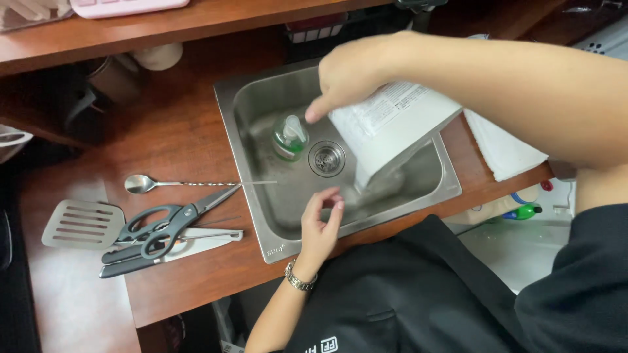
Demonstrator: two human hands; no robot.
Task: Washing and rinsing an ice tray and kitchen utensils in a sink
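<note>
1. The right hand reaches in from the right on a bare forearm — fingers curled down in a grip, one fingertip sticking out to the left.
2. The left hand rises from the near edge — palm up, fingers loosely curled and empty, wrist bent back.

Spoon: a long twisted-handle spoon lies on the worktop, bowl away from the sink's left rim.
Scissors: grey-handled scissors just below it, blades towards the sink.
Spatula: a slotted metal spatula hangs over the worktop's left edge, its dark handle under the scissors.
Cloth: a white cloth at the right edge.
Keyboard: a pink keyboard on the upper shelf.
</note>
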